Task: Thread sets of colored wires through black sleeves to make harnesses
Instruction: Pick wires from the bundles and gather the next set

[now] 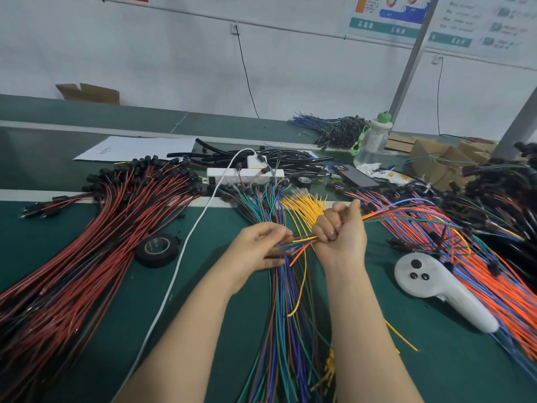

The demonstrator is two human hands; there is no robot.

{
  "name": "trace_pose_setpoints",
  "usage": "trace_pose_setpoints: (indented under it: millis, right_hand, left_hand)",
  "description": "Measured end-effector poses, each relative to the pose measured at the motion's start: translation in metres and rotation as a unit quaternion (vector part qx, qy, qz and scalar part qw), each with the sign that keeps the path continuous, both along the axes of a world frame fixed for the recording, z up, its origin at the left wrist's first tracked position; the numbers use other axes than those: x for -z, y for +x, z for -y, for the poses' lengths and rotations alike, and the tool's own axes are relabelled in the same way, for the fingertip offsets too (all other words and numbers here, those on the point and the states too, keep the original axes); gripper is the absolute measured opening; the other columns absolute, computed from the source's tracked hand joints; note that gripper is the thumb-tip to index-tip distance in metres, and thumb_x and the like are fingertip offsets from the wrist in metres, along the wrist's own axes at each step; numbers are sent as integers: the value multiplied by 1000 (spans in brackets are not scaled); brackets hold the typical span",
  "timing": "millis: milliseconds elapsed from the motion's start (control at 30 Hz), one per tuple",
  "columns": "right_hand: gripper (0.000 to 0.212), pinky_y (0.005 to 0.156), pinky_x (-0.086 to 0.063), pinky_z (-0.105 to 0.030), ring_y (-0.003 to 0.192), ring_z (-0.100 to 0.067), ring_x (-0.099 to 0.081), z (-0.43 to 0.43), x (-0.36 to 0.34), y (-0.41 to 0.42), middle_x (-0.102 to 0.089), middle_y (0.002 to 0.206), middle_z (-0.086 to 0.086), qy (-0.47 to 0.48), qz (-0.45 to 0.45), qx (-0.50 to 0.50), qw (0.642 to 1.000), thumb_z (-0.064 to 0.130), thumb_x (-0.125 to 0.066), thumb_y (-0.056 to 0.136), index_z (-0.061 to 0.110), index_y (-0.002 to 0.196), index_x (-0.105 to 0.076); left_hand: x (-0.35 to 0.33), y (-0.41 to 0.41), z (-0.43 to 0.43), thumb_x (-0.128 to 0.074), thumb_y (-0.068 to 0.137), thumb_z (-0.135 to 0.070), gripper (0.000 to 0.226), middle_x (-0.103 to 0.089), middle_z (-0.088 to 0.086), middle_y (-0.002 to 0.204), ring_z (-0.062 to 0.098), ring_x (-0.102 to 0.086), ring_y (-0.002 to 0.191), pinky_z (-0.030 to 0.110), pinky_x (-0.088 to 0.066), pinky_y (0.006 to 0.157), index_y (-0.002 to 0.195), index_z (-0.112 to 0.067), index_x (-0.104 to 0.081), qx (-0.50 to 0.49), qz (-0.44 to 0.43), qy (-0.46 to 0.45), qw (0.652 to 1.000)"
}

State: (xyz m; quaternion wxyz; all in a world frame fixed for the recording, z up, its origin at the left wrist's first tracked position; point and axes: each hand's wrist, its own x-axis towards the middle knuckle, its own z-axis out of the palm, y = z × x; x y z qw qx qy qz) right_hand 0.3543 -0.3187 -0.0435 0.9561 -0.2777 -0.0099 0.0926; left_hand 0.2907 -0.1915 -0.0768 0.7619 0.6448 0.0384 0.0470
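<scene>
Smooth plastic-insulated colored wires (pixel 300 241) in the right grip (pixel 338 231); matt green desk (pixel 130 301) beneath it. Left of the grip, matt black tape roll (pixel 157 261) with shiny core; right, glossy white plastic controller (pixel 430 283); beyond, smooth white paper sheet (pixel 136 148).

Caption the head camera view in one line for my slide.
Left hand and right hand grip colored wires over a green bench, beside a black tape roll and white controller.

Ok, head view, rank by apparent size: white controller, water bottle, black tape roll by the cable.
1. white controller
2. water bottle
3. black tape roll
Last two look close; bottle sits farther back.
</scene>
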Motion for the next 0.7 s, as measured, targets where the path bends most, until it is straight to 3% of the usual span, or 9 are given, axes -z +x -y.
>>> trace_pose_setpoints:
  millis: [233, 467, 567, 700]
  right_hand:
    - [50, 30, -12, -16, 28, -3, -17, 2, 1, 2, -22, 37, 8, -11, -10, -36, 999, 44, -28, 103, 13, 66, -42]
    - [49, 28, -12, -15, 26, -3, -17, -14, 1, -6, -20, 36, 9, -72, -9, -79, 994, 41, -28, 104, 12, 67, -42]
    - [51, 29, -10, -16, 27, -3, -15, -12, -1, -5, -20, 37, 9, -49, -7, -52, 997, 43, -27, 104, 13, 66, -41]
    - [52, 30, -11, -16, 28, -3, -15, -11, -2, -5, -20, 38, 8, -17, 10, -10, 1000, 43, -26, 104, 13, 65, -42]
  left_hand:
    - [-1, -1, 0, -58, 93, -14, 10, -71, -6, 73, 4, -69, 74, 18, -56, 74, 86, -15, -64, 34, -5, 82, 996]
    - [-6, 2, 17, -59, 92, -11, 14, -61, 11, 80, 16, -59, 72, 18, -53, 59, 78, -14, -62, -11, -20, 64, 998]
    - [-8, 1, 17, -56, 94, -15, 18, -63, 6, 76, 12, -60, 64, 19, -51, 55, 78, -13, -64, -19, -53, -3, 998]
    - [-10, 3, 19, -39, 102, -26, 34, -67, 10, 85, 17, -64, 71, 26, -54, 68, 86, -6, -61, -58, -81, -197, 975]
